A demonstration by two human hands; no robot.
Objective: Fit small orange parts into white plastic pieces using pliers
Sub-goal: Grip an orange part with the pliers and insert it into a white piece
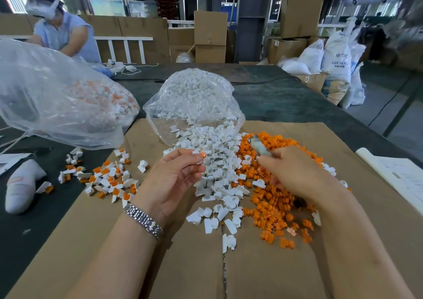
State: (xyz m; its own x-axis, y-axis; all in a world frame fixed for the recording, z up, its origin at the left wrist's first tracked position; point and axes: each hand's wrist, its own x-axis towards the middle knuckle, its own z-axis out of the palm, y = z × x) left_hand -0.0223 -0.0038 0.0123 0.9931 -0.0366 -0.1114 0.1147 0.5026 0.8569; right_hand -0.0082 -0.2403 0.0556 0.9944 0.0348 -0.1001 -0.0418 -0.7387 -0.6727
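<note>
My left hand (174, 177) pinches a white plastic piece with an orange part in it (201, 156) above the heap of white pieces (212, 161). My right hand (295, 172) grips the pliers (257, 146), whose blurred metal tip points up and away over the heap of orange parts (274, 202). The two hands are a short way apart. Finished white-and-orange pieces (109, 179) lie scattered on the left of the cardboard sheet (194, 264).
A clear bag of white pieces (190, 99) lies open behind the heaps. A larger clear bag of assembled pieces (57, 101) is at the left. A white glove (20, 186), papers (400, 177) at right, and another person (61, 28) across the dark table.
</note>
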